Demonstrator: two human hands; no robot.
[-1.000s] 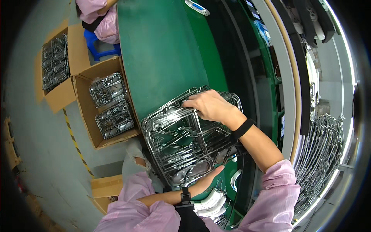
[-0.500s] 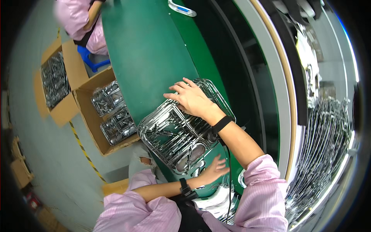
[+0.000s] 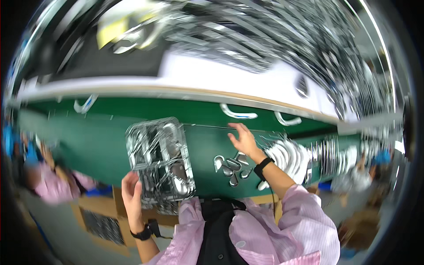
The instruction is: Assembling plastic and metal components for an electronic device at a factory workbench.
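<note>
A shiny, see-through compartment tray (image 3: 162, 165) stands on the green table, left of my body, with silvery metal pieces in its sections. My left hand (image 3: 131, 192) is at the tray's near left edge, thumb apart from the fingers; blur hides whether it touches the rim. To the right of the tray my right hand (image 3: 244, 140) hovers over the table, fingers spread, holding nothing. Just below it lie several small curved silver pieces (image 3: 232, 165). Beside my right wrist is a stack of white curved pieces (image 3: 289, 160).
Beyond the table runs a shelf edge (image 3: 190, 93) with many blurred metal strips (image 3: 265, 31) above it. White curved handles (image 3: 238, 113) lie along the far side. Cardboard boxes (image 3: 101, 205) stand at lower left, near a person in pink (image 3: 55, 181).
My view has swung round to face the shelf. My right hand has left the tray's far side and is now right of it. My left hand has come to the tray's left edge.
</note>
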